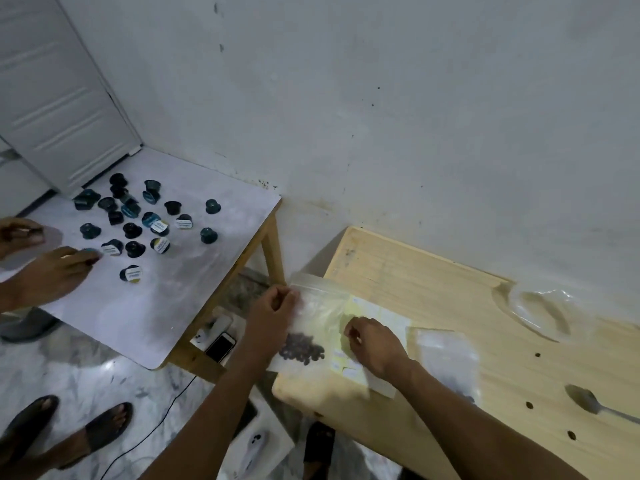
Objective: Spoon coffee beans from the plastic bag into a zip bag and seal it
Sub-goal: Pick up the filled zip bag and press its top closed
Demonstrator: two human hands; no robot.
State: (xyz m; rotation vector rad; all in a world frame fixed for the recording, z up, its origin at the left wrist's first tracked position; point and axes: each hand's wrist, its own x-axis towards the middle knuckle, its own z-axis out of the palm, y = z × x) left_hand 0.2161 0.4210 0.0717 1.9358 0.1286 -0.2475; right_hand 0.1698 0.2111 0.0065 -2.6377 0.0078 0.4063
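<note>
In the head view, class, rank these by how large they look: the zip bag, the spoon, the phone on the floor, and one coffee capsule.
1. Zip bag, clearly largest.
2. Spoon and phone look alike; the spoon runs off the picture's edge and the phone lies lower, so I won't rank them.
3. Capsule, smallest.

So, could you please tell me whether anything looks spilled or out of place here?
No beans look spilled: the coffee beans sit inside the zip bag. The bag does overhang the wooden table at its left edge, where the left hand pinches it.
</note>
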